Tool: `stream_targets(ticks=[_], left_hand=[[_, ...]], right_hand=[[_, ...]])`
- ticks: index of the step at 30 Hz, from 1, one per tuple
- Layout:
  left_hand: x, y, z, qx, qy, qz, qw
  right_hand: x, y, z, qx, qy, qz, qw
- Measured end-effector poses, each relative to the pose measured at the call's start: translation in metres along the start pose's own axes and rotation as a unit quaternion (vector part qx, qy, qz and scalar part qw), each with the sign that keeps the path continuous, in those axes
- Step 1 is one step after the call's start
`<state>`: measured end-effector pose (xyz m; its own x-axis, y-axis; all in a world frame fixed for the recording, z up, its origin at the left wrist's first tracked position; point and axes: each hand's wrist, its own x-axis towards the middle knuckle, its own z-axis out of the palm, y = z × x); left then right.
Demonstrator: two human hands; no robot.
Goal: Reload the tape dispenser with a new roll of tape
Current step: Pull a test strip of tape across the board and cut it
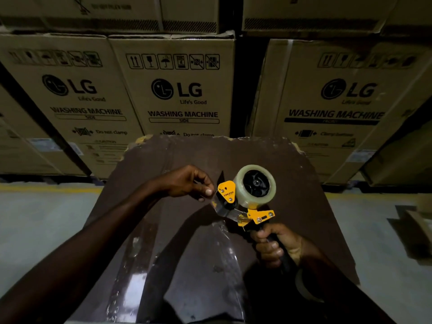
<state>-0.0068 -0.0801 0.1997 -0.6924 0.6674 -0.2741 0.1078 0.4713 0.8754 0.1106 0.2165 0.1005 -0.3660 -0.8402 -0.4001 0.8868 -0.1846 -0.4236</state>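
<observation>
Stacked washing-machine cartons (182, 94) stood behind a dark brown board (187, 160). Above it, the right hand (278, 244) was clenched around the handle of the yellow tape dispenser (257, 215), whose hub carried a clear tape roll (256, 185). The left hand (189, 183) pinched at the dispenser's front end, fingertips closed; what they gripped was unclear.

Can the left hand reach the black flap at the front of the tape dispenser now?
Probably yes. The left hand is pinched right beside the tape dispenser, next to its black flap, and nothing stands between them. The right hand grips only the handle, so the front stays free.
</observation>
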Motion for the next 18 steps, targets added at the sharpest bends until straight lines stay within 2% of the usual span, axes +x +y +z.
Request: stream_targets(ticks=[8,18], left_hand=[[0.005,-0.009,0.011,-0.033,0.079,0.037,0.996],[0.004,-0.013,0.017,-0.038,0.063,0.057,0.996]], right_hand=[[0.004,-0.003,0.005,0.003,-0.003,-0.012,1.0],[0.003,0.001,0.0,0.006,-0.014,-0.006,1.0]])
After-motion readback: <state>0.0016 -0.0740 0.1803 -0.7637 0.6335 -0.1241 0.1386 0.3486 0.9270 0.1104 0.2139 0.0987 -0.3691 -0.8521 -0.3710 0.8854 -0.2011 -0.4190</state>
